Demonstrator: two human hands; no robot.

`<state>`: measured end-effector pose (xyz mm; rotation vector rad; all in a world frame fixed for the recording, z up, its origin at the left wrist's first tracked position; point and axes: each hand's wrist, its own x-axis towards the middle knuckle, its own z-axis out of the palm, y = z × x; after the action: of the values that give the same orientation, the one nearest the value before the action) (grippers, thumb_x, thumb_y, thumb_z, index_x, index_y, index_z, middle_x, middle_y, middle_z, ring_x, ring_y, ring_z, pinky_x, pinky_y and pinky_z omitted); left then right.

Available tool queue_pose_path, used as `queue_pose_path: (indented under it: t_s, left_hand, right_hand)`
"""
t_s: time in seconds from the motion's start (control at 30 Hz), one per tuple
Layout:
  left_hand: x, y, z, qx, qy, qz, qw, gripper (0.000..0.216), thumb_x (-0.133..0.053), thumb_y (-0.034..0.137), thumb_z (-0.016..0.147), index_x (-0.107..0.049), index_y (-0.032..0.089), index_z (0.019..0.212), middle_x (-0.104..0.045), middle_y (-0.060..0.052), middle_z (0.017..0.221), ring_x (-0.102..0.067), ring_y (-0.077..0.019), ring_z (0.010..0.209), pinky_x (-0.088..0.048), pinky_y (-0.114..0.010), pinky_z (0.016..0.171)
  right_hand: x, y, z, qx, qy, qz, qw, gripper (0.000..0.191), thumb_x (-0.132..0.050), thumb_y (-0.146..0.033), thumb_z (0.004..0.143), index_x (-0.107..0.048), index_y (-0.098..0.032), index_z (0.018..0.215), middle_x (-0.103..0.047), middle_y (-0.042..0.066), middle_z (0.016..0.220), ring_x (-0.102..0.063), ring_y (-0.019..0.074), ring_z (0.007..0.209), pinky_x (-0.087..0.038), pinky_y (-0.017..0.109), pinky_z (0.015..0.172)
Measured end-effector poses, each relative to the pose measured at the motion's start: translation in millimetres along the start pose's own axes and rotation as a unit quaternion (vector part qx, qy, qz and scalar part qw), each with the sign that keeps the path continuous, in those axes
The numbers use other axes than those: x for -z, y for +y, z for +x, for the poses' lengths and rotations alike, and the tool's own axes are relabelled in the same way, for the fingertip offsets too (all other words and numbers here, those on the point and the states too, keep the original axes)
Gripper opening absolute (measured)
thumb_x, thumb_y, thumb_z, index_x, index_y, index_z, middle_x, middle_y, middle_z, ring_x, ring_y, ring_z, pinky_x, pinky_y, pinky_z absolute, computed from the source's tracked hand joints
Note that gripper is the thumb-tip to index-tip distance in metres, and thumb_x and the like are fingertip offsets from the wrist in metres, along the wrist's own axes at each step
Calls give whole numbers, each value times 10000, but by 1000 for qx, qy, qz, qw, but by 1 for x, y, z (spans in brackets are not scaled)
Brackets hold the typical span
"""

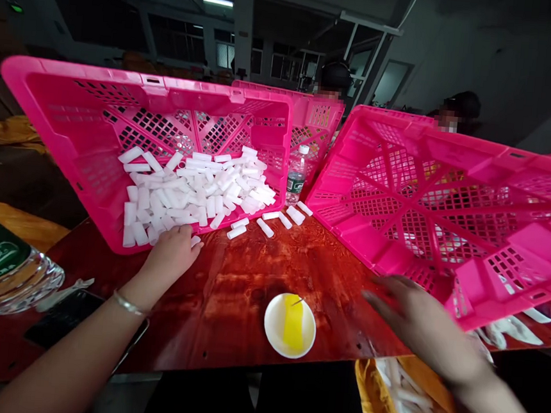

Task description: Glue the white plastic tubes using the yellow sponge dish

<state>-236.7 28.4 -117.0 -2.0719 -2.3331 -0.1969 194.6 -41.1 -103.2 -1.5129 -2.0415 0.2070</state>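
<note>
My left hand (176,249) is at the front edge of a tipped pink plastic basket (39,92), its fingers closed on a short white tube (196,241). Behind it, a heap of similar white tubes (200,187) fills the floor of that basket. Several loose tubes (264,227) lie on the red-brown table (245,274). My right hand (404,304), a little blurred, is in front of a second pink basket (400,211) with fingers stretched out and nothing visible in them. Between my hands stands a small white dish (272,325) holding a yellow piece (293,324) with a thin pin-like bit on top.
A small water bottle (296,176) stands between the baskets, and a large one (4,266) is at the left. A dark phone (66,317) lies under my left forearm. Below the table's edge, a yellow sack (375,395) holds white tubes. Two people are beyond the baskets.
</note>
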Motion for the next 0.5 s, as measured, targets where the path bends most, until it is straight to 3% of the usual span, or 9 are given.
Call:
queue_pose_path:
  t_s: [0.07, 0.13, 0.2, 0.27, 0.37, 0.5]
  left_hand:
    - [-7, -4, 13, 10, -35, 2, 999, 222, -476, 264, 867, -580, 101, 977, -660, -178, 925, -627, -335, 926, -465, -405, 794]
    - [-13, 3, 14, 10, -57, -13, 998, 139, -540, 246, 823, -594, 138, 892, -673, -128, 826, -649, -298, 829, -466, -353, 710]
    - [-18, 14, 6, -5, -76, -35, 996, 104, -611, 236, 769, -597, 160, 839, -676, -96, 791, -655, -271, 787, -456, -320, 673]
    - [-21, 26, -7, -33, -88, -64, 993, 123, -653, 201, 719, -602, 174, 827, -682, -76, 814, -656, -251, 791, -455, -303, 675]
    - [-23, 40, -30, -79, -90, -112, 986, 171, -604, 128, 728, -606, 187, 889, -678, -61, 917, -648, -217, 867, -465, -288, 751]
    - [-25, 43, -58, -122, -54, -209, 969, 320, -485, 126, 797, -560, 198, 1099, -625, -68, 1067, -617, -198, 970, -478, -295, 832]
  right_hand:
    - [-49, -31, 69, 12, -101, -19, 995, 239, -503, -275, 926, -686, -150, 1015, -700, 141, 1040, -654, 262, 959, -487, 371, 882]
    - [-99, -63, 126, 26, -124, -13, 992, 244, -464, -189, 937, -667, -131, 1059, -687, 142, 1102, -640, 229, 1016, -461, 320, 927]
    - [-140, -84, 161, 29, -137, -10, 990, 237, -492, -208, 933, -644, -117, 1091, -674, 150, 1135, -621, 230, 1055, -448, 316, 942]
    - [-164, -88, 174, 22, -148, -9, 989, 211, -562, -227, 899, -649, -96, 1040, -674, 170, 1119, -620, 246, 1051, -451, 324, 934]
    - [-160, -67, 162, -1, -155, -4, 988, 177, -602, -180, 857, -648, -74, 991, -691, 186, 1040, -650, 249, 973, -481, 323, 878]
    - [-98, -22, 98, -31, -124, 20, 992, 255, -438, -195, 941, -619, -112, 1101, -711, 146, 938, -682, 234, 855, -531, 355, 789]
